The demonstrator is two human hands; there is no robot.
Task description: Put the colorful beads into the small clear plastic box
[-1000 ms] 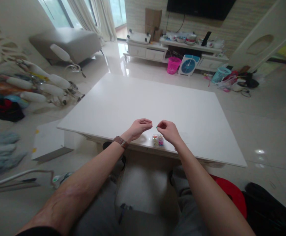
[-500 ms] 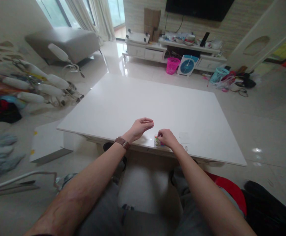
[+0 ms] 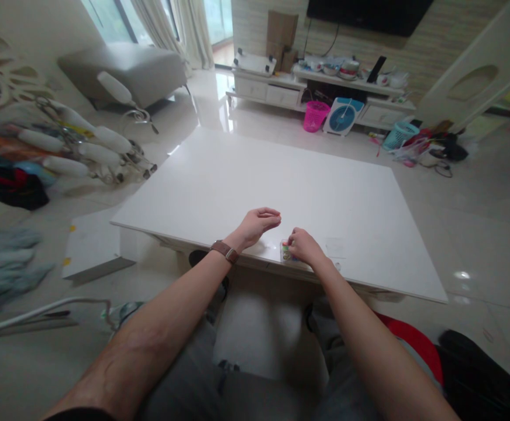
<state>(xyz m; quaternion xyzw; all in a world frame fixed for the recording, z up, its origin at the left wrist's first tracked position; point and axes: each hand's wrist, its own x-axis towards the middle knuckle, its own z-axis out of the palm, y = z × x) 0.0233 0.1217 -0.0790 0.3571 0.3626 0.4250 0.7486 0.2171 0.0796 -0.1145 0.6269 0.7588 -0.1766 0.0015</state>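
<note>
Near the front edge of the white table, a small clear box [image 3: 285,252] holds several colourful little pieces. My right hand [image 3: 307,248] is over this box and covers its right part. Its thumb and fingers are pinched at the box; what they grip, if anything, is too small to make out. Just left of the box, my left hand [image 3: 257,227] hovers above the table with its fingers pressed together. A faint orange tint shows at those fingertips, but I cannot name what is there. A brown-strapped watch [image 3: 224,251] is on my left wrist.
On the white table [image 3: 255,169], a thin clear sheet or lid [image 3: 336,247] lies right of my right hand, with a small clear round piece [image 3: 338,266] near the edge. Below the table's front edge is a pale stool seat [image 3: 268,327]. A white box [image 3: 95,242] stands on the left.
The whole view has shifted slightly, so everything appears further right. Both hands keep nearly the same places over the table, fingers still pinched.
</note>
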